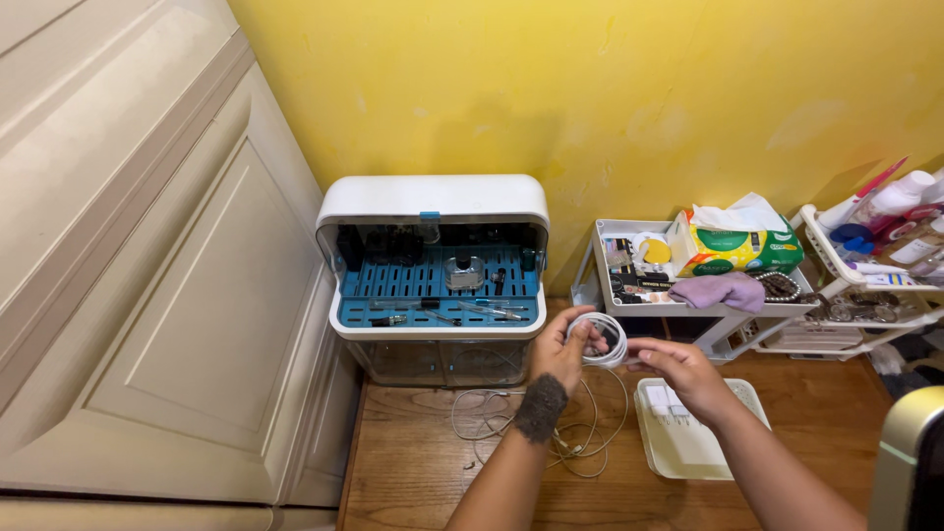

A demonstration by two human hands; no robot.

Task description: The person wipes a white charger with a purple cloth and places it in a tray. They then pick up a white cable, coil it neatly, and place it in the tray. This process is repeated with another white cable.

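White, thin cable wound into a small coil [602,340] is being pinched closed in the left hand [560,354] while the right hand [680,374] is gripping its edge, above a wooden tabletop [413,472] beside a blue-racked white storage box [433,265].

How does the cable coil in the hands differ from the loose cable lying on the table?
The coil is wound into a tight, neat ring; the loose cable sprawls in wide, uneven loops. The coil is held up between the left hand and right hand; the loose cable lies flat on the table. Both are thin and white.
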